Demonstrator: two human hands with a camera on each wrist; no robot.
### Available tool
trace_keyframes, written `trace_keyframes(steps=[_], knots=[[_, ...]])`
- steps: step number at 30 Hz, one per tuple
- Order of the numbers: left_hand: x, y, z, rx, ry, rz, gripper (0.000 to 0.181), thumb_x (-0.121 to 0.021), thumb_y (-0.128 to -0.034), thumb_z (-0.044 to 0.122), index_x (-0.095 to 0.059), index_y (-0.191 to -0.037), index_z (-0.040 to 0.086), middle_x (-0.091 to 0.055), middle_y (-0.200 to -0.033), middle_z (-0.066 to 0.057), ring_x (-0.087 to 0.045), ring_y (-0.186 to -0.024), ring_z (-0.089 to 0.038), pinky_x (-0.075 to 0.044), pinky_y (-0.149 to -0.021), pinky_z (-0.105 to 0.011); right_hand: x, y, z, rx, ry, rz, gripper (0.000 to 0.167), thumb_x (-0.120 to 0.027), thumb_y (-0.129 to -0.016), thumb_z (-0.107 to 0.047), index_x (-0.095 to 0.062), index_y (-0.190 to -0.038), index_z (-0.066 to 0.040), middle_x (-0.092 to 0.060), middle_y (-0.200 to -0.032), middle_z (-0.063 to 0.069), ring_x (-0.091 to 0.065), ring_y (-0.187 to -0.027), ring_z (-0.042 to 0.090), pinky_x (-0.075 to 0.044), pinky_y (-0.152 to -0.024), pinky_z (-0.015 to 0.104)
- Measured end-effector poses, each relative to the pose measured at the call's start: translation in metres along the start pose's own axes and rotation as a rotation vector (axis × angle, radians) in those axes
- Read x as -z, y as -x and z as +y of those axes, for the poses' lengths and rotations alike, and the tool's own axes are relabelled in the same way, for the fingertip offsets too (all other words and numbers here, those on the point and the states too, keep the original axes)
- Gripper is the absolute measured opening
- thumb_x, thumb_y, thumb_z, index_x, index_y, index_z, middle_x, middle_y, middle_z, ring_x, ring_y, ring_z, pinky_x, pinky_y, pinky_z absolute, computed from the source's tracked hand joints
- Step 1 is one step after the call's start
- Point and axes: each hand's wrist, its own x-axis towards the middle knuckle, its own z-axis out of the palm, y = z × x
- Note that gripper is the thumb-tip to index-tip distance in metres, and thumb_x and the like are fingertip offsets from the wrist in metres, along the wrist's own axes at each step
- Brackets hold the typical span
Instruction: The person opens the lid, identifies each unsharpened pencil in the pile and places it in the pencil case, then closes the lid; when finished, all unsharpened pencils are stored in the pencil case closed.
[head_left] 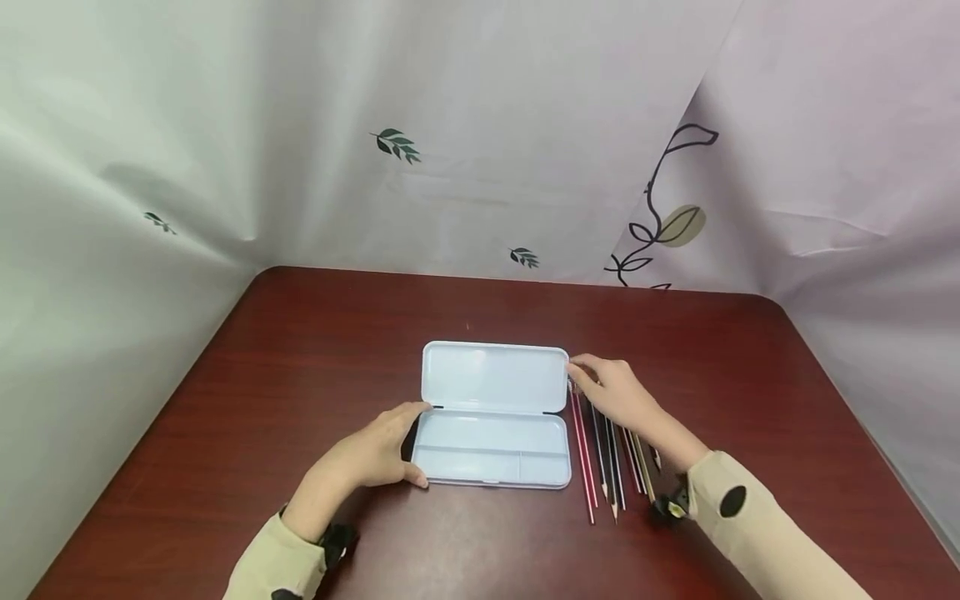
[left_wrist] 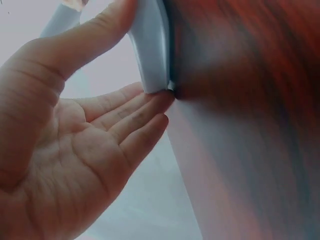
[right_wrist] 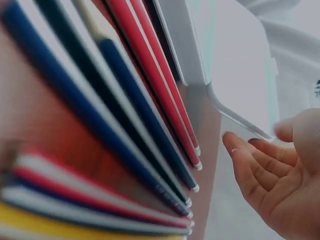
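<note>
An open pale-blue pencil case (head_left: 491,479) lies on the table, its lid (head_left: 495,379) swung back from the hinges. Its tray has divided compartments. At the left end, my left hand (head_left: 378,446) holds the case, thumb at the front corner and fingers near the hinge; the left wrist view shows this hand (left_wrist: 85,125) against the case edge (left_wrist: 152,45). My right hand (head_left: 611,392) reaches over the pencils to the lid's right edge. In the right wrist view its thumb (right_wrist: 286,131) is by the lid corner, with the other fingers loosely bent and no pencil held.
Several pencils (head_left: 582,454) lie side by side right of the case, red, dark and striped, some with sharpened points toward the front. The reddish-brown wooden table (head_left: 322,333) is bordered by pale hanging cloth (head_left: 450,208) with leaf prints.
</note>
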Motion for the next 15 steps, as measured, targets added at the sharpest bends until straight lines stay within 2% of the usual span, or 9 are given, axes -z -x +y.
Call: trace_keyframes(steps=[2,4,9,12,15], knots=[[0.002,-0.002,-0.001,-0.005,-0.005,0.003,0.09,-0.089,-0.0569,0.021,-0.044,-0.131,-0.003,-0.05,-0.13,-0.021,-0.046,-0.12,-0.035,-0.037,-0.1,-0.048,0.002,0.012,0.001,0.014,-0.017,0.001,0.023,-0.057,-0.093,-0.019,-0.066,-0.107,-0.003,-0.068,-0.075,0.002,-0.061,-0.065,0.012,-0.045,-0.055,0.025],[0.003,-0.005,-0.002,-0.005,-0.012,0.005,0.091,-0.09,-0.0545,0.023,-0.046,-0.129,-0.003,-0.051,-0.128,-0.02,-0.048,-0.118,-0.035,-0.039,-0.099,-0.047,0.002,0.023,0.002,0.028,-0.014,-0.006,0.018,-0.063,-0.088,-0.012,-0.068,-0.102,-0.002,-0.068,-0.074,0.001,-0.062,-0.066,0.01,-0.047,-0.056,0.023],[0.004,-0.011,-0.003,0.01,-0.005,0.006,0.092,-0.092,-0.0476,0.023,-0.049,-0.125,-0.003,-0.056,-0.123,-0.017,-0.053,-0.112,-0.03,-0.042,-0.095,-0.044,-0.008,0.048,-0.001,0.046,0.041,-0.021,0.009,-0.073,-0.076,-0.006,-0.069,-0.084,-0.003,-0.06,-0.064,-0.009,-0.051,-0.055,-0.001,-0.045,-0.053,0.019],[0.003,-0.012,-0.003,0.011,0.001,0.014,0.093,-0.093,-0.0445,0.021,-0.05,-0.123,-0.003,-0.058,-0.119,-0.017,-0.054,-0.11,-0.029,-0.043,-0.093,-0.044,-0.016,0.056,-0.005,0.001,0.059,-0.03,0.011,-0.074,-0.074,-0.009,-0.068,-0.082,-0.004,-0.056,-0.06,-0.011,-0.047,-0.051,-0.003,-0.043,-0.052,0.018],[0.002,-0.012,-0.001,0.012,0.007,0.025,0.093,-0.093,-0.0424,0.02,-0.051,-0.122,-0.004,-0.058,-0.118,-0.018,-0.055,-0.109,-0.03,-0.044,-0.093,-0.044,-0.021,0.06,-0.009,-0.072,0.031,-0.031,0.015,-0.076,-0.072,-0.01,-0.069,-0.084,-0.003,-0.057,-0.057,-0.011,-0.048,-0.047,-0.002,-0.043,-0.05,0.019]])
